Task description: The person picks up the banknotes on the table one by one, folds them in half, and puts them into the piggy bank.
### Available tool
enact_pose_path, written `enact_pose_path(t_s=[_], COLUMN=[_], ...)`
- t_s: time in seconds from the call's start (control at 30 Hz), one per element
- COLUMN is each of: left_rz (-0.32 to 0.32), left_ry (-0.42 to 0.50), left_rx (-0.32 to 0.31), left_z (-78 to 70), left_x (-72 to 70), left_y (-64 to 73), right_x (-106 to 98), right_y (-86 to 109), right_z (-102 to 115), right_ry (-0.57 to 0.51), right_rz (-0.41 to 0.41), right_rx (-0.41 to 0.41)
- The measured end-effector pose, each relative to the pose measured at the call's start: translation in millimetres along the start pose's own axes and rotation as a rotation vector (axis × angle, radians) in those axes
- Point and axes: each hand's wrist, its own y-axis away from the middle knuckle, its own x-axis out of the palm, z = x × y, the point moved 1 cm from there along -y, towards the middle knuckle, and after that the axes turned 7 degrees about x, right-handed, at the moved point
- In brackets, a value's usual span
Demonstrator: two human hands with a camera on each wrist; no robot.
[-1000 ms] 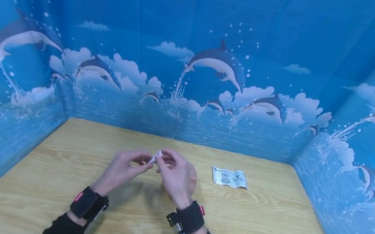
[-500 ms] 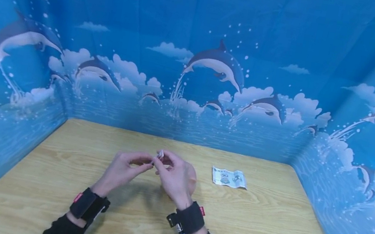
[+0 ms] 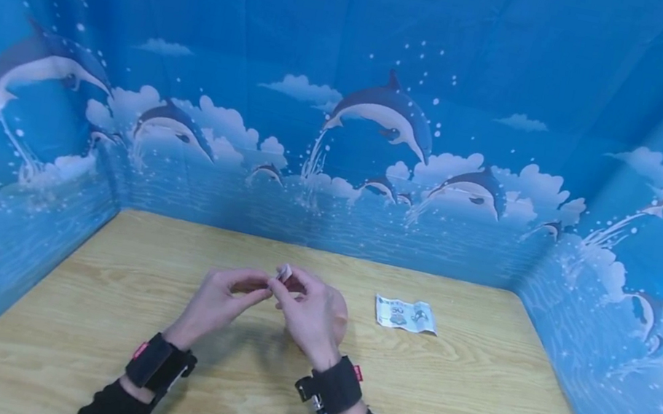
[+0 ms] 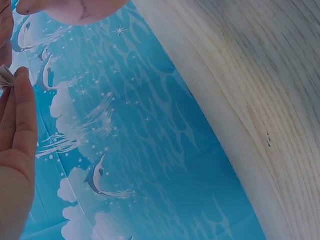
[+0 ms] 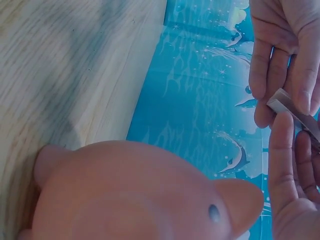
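A small, narrow folded banknote (image 3: 284, 273) is pinched between the fingertips of both hands, above the table. My left hand (image 3: 225, 298) holds it from the left with thumb and fingers. My right hand (image 3: 309, 313) pinches it from the right. The right wrist view shows its layered folded end (image 5: 281, 101) between the two hands; the fingers cover much of the rest. Just behind and below my right hand stands a pink piggy bank (image 5: 135, 195), mostly hidden in the head view. To the right, a creased banknote (image 3: 406, 315) marked 50 lies flat on the table.
The wood-grain table (image 3: 469, 409) is bounded at the back and both sides by a blue curtain (image 3: 330, 214) printed with dolphins and clouds. Black straps with small cameras sit on both wrists.
One second ago a longer white strip showed slanting between the fingers; now just a short end shows above the thumb. My left fingertips have shifted slightly toward the right hand. Piggy bank and flat banknote stay put.
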Motion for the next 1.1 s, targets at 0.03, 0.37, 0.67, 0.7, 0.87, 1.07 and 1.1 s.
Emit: enact_pose_path(t_s=[0.03, 0.37, 0.67, 0.7, 0.87, 1.07, 1.1], left_rz=[-0.003, -0.004, -0.002, -0.001, 0.0, 0.003, 0.005], left_ry=[0.003, 0.007, -0.002, -0.004, 0.0, 0.035, 0.035], left_rx=[0.0, -0.018, -0.014, -0.015, -0.002, 0.048, 0.047], left_z=[-0.1, -0.2, -0.4, -0.1, 0.0, -1.9, -2.1], left_x=[0.0, 1.3, 4.0, 4.1, 5.6, 9.6, 10.3], left_y=[0.0, 1.1, 1.1, 1.2, 0.8, 0.3, 0.5], right_x=[0, -1, 1, 1, -2, -10, -12], right_y=[1.3, 1.2, -10.7, -10.9, -10.5, -10.3, -10.7], right_z=[3, 2, -26, -27, -29, -30, -30], right_ry=[-0.003, 0.036, 0.029, 0.025, 0.004, 0.027, 0.04], right_rz=[0.001, 0.021, 0.001, 0.003, 0.013, 0.017, 0.017], right_rx=[-0.008, -0.019, -0.031, -0.033, -0.024, 0.005, -0.003])
